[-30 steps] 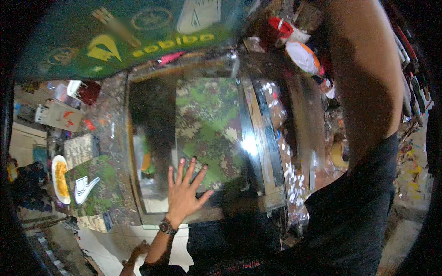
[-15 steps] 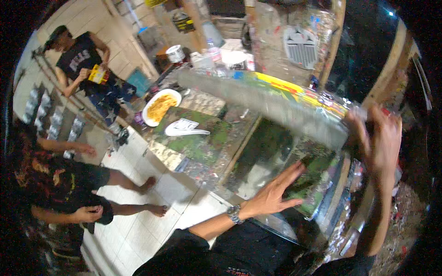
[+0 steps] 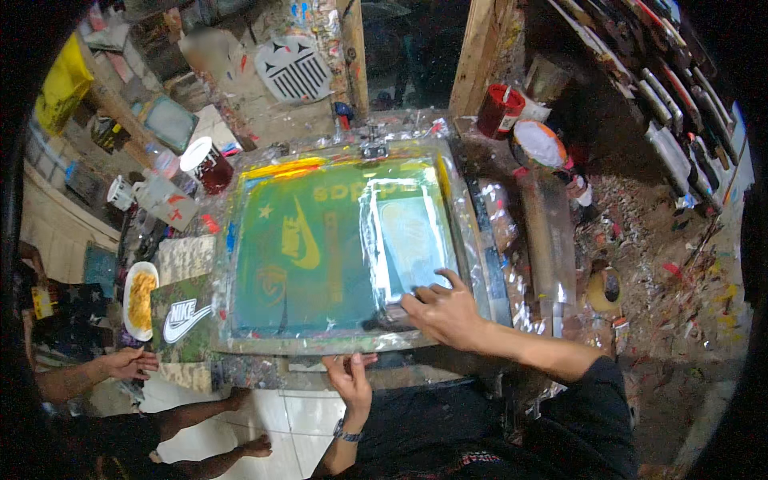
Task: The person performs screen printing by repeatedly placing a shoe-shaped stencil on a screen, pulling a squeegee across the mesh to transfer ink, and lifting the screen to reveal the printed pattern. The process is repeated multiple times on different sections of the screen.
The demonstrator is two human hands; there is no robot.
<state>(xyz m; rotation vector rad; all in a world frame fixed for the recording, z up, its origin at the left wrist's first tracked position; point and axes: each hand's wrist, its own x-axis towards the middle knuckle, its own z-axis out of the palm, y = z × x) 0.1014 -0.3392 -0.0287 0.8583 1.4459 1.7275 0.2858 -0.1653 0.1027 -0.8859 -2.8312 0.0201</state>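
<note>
A screen-printing frame (image 3: 226,296) with a green mesh lies flat over the worktable. Across the right part of its mesh is a wet, whitish patch of ink (image 3: 408,224). My right hand (image 3: 452,316) is closed on a dark squeegee (image 3: 388,316) at the near end of this patch; its fingers partly cover the tool. My left hand (image 3: 350,382) is at the frame's near edge, palm turned up and fingers apart, with the fingertips against or just under the rim. To the left of the frame lies a camouflage fabric panel (image 3: 180,300) bearing a white printed emblem.
A white dish of food (image 3: 142,300) sits at the table's left. Ink tubs stand around: a dark red one (image 3: 212,168) behind left, a red one (image 3: 500,112) behind right. Another person's hand (image 3: 132,364) reaches in at left. Several squeegees (image 3: 668,156) hang at far right.
The raised frame has come down flat, covering the camouflage piece under it. My right hand went from the frame to the squeegee; my left hand left the fabric for the near rim. The view turned right.
</note>
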